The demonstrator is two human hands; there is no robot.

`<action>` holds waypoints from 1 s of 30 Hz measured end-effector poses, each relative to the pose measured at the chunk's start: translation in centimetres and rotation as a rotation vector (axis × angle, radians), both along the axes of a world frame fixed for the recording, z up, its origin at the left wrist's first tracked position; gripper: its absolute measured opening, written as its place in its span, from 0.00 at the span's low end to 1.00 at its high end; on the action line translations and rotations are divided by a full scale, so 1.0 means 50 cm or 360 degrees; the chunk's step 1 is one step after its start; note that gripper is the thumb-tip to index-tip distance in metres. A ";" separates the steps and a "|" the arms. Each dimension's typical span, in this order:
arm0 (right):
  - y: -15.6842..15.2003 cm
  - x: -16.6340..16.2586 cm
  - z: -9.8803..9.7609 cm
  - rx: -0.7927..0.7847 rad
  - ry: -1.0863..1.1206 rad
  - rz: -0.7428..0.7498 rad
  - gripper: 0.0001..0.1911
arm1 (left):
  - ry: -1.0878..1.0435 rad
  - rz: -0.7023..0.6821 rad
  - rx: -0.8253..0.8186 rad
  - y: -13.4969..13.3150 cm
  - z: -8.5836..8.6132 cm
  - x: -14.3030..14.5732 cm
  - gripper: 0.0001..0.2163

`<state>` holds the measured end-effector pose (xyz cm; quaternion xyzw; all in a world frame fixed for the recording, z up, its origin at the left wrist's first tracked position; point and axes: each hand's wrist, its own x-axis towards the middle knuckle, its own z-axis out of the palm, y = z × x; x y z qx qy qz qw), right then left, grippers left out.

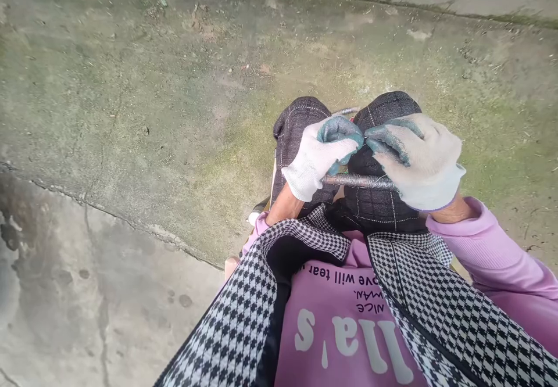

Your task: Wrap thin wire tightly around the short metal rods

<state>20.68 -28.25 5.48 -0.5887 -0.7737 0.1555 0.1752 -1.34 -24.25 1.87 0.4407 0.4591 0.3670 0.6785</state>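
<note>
Both my hands wear white knit gloves with grey-green coated fingers and meet above my knees. My left hand [325, 150] is closed, its thumb and fingers curled together. Facing it, my right hand [416, 154] is closed too, fingertips pinched close to the left thumb. Whatever they pinch is too small to make out. Just below the hands, a rod wound with thin wire [364, 181] spans my lap, its right end hidden by the right glove. Beyond the left glove shows a short wire-wound piece [346, 111]; I cannot tell whether the two join.
My knees in dark checked trousers [300, 121] lie under the hands. An open houndstooth garment [244, 294] hangs over my pink top [349, 329]. Around me is mossy concrete ground [174, 96], with a cracked edge at lower left and a paler strip along the top.
</note>
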 end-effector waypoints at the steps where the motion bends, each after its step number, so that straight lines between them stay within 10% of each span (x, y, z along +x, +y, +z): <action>1: 0.003 0.003 0.001 -0.0014 -0.0019 0.0037 0.13 | 0.0001 -0.0015 -0.0013 0.000 -0.002 -0.001 0.13; 6: 0.024 0.015 0.014 -0.0273 0.0257 0.0061 0.09 | 0.0081 -0.0050 0.0125 -0.009 0.006 -0.007 0.08; 12: 0.029 0.018 0.015 -0.1430 0.1642 -0.0255 0.18 | 0.0241 -0.0123 0.0469 -0.012 0.010 -0.013 0.07; 23: -0.002 -0.020 -0.002 -0.0330 0.0958 -0.0388 0.08 | -0.0043 -0.0035 0.0195 -0.010 0.009 -0.009 0.07; 30: -0.003 -0.010 0.011 -0.0229 0.0647 -0.0337 0.07 | -0.0135 -0.0141 -0.0096 0.001 0.029 -0.031 0.19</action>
